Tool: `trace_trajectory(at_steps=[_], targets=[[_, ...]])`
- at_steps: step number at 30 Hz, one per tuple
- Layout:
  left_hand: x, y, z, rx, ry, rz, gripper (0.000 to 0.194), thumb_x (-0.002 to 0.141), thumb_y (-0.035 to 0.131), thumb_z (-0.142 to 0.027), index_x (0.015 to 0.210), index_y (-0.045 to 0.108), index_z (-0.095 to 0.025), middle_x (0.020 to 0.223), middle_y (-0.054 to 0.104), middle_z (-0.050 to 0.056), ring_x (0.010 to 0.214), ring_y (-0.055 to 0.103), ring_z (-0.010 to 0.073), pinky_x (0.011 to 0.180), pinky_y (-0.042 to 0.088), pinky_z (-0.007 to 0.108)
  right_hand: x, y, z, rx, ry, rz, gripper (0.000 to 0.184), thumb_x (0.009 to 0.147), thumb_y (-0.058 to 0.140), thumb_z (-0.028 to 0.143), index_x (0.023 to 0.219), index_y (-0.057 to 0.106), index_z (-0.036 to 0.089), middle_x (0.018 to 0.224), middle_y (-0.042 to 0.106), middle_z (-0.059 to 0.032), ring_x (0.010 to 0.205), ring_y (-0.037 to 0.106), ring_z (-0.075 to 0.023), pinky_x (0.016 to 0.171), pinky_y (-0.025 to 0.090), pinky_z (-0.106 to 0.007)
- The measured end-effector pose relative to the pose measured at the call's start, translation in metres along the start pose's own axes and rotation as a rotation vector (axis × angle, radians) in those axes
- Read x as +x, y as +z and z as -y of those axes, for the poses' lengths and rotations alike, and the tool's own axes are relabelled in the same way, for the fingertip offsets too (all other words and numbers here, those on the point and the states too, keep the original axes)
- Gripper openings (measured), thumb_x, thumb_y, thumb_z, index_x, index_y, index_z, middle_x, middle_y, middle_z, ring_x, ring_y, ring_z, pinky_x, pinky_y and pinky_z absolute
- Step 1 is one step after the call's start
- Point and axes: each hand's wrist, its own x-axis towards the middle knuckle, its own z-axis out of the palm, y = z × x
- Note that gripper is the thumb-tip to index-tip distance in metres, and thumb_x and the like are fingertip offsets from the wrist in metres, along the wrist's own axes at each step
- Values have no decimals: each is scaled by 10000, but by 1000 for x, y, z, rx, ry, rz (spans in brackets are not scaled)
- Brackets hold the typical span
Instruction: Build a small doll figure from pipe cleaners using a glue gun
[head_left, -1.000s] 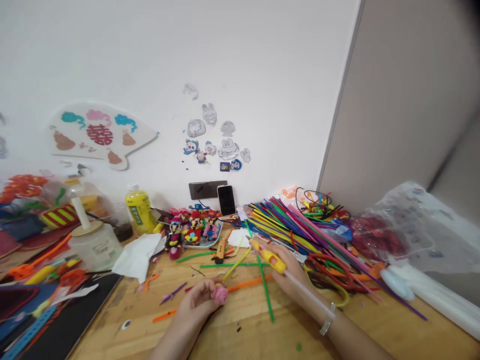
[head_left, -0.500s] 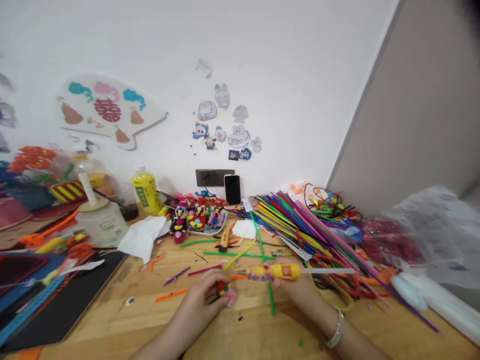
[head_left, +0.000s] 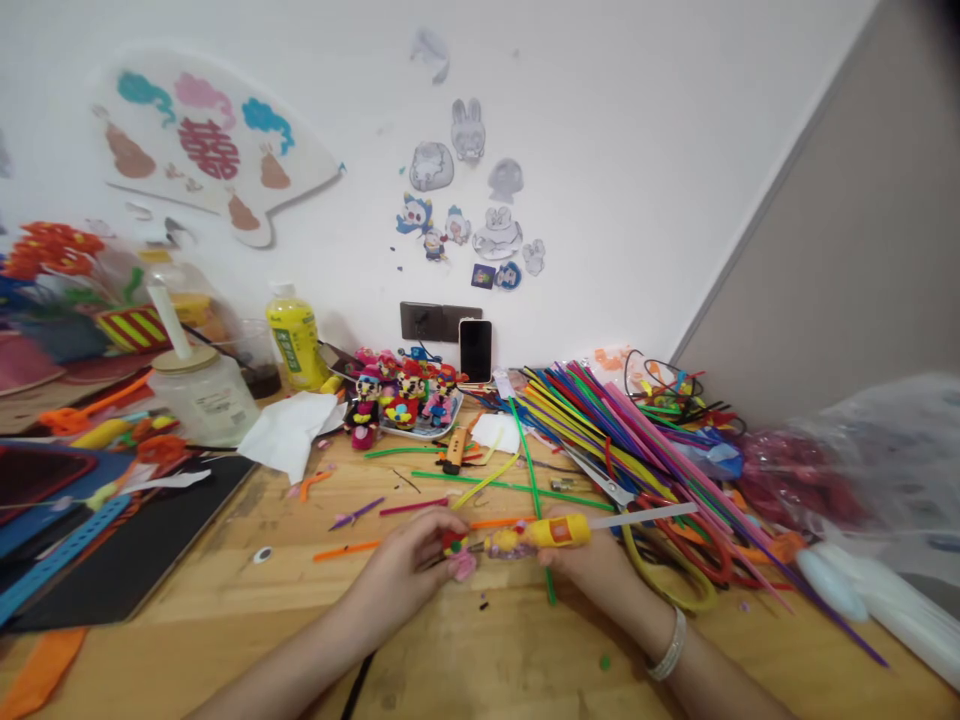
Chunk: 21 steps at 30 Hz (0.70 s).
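Observation:
My left hand (head_left: 411,562) pinches a small red and pink craft piece (head_left: 460,564) with a bit of green and yellow on it. Closed around a yellow hot glue gun (head_left: 564,532) is my right hand (head_left: 589,562), with a bracelet on its wrist. A translucent glue stick (head_left: 649,514) juts from the gun's back end. The gun's tip points left and is right at the craft piece; whether they touch I cannot tell. Under and behind the gun lie a green pipe cleaner (head_left: 534,480) and an orange one (head_left: 345,551).
Scissors (head_left: 679,545) and a bundle of coloured pipe cleaners (head_left: 600,420) lie at the right. Behind stand a tray of small figures (head_left: 439,428), a phone (head_left: 475,350) and a yellow bottle (head_left: 294,340). A glass jar (head_left: 206,400) and a black mat (head_left: 142,555) are left.
The glue gun's tip has come up against the craft piece, where before there was a gap. The camera view has tilted down, so the wall pictures sit higher.

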Motion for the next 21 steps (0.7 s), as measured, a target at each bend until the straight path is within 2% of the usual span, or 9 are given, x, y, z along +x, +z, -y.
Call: trace_trajectory(at_steps=[8,21], targets=[[-2,1,-4,-6,3,0,142,681,624,-154,811,610,-210,890,590,9,916,605,184,865,475,336,2,1,-2,9,31,1,445,457,778,530,588,530,185,549,535,25,516,487,-146,487,396,-246],[-2,0,-4,30,2,45,135,691,639,-198,817,592,-202,897,579,7,923,591,184,883,464,343,2,0,-7,24,58,7,416,461,791,489,653,584,184,573,592,8,550,543,-178,537,444,-277]])
